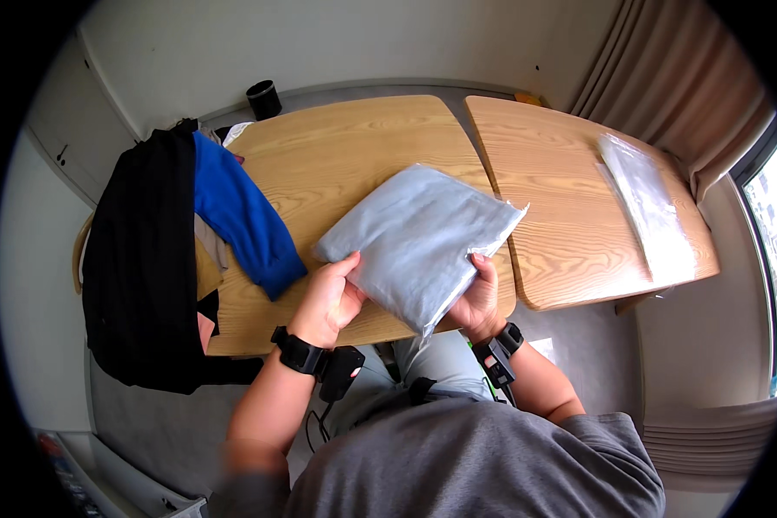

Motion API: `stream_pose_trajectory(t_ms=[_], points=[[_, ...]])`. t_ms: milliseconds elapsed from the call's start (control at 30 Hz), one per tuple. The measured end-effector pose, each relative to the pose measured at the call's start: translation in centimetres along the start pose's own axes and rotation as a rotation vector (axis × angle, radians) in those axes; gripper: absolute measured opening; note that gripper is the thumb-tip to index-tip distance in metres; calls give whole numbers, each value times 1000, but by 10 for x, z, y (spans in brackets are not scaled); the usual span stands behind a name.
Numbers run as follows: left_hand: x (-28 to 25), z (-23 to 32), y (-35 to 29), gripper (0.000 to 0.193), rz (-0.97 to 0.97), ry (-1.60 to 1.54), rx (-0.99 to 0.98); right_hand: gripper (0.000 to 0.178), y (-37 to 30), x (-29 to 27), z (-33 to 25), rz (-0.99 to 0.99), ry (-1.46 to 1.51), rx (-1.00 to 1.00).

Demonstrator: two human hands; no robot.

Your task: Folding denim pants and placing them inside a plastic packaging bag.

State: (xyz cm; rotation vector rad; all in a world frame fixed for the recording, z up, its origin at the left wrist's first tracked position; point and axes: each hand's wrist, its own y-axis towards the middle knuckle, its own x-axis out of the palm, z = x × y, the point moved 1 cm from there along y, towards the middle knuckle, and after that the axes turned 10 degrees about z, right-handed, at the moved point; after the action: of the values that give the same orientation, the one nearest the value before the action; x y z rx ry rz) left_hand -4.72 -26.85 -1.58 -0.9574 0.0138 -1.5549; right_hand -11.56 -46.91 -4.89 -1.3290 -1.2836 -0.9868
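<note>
Between my hands is a light blue folded garment in a clear plastic bag (419, 233), tilted above the near part of the left table. My left hand (330, 298) grips its lower left edge, thumb on top and the other fingers mostly hidden underneath. At the lower right edge my right hand (477, 298) pinches the bag, its thumb over the plastic and its fingers behind. Loose plastic sticks out at the bag's right corner and at its near corner.
Dark clothes (142, 259) and a blue sleeve (242, 211) lie heaped over the left end of the wooden table (345, 129). On the second table (544, 190) rests a stack of clear plastic bags (647, 207). A black bin (263, 100) stands behind, and a curtain (656, 78) hangs at the right.
</note>
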Motion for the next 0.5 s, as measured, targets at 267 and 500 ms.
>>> stream_pose_trajectory(t_ms=[267, 500], points=[[46, 6, -1, 28, -191, 48, 69, 63, 1, 26, -47, 0, -86, -90], [138, -41, 51, 27, -305, 166, -53, 57, -20, 6, -134, 34, -18, -323]])
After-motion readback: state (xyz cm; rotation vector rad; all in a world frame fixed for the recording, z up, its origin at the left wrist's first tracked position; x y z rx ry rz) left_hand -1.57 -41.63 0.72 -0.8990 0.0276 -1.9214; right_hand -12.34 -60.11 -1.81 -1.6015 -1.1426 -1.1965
